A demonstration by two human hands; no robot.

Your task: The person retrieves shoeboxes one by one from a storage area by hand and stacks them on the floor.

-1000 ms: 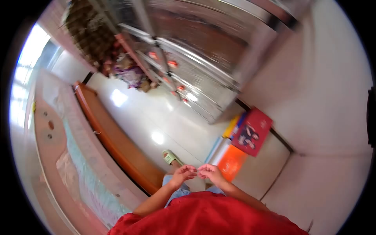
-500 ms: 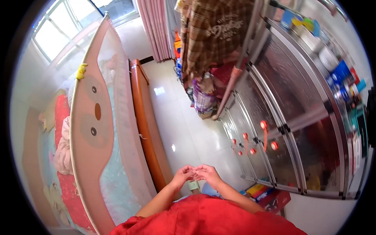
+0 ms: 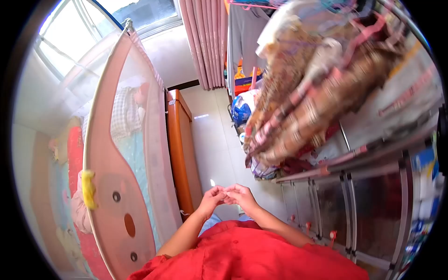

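My left hand and my right hand meet in front of the red shirt, fingertips touching. The fingers of both are curled inward. Whether anything small sits between the fingertips cannot be made out. Below them a bit of blue clothing shows over my legs. Beyond the hands lies the pale tiled floor.
Left stands a bed with a pink mesh guard and an orange-brown wooden side. Clothes hang at upper right, above a clear-fronted cabinet. A pink curtain hangs by the window.
The view has swung and moved forward along the bed, so the hanging clothes are nearer and the cabinet sits lower right. Both hands stay together at the fingertips.
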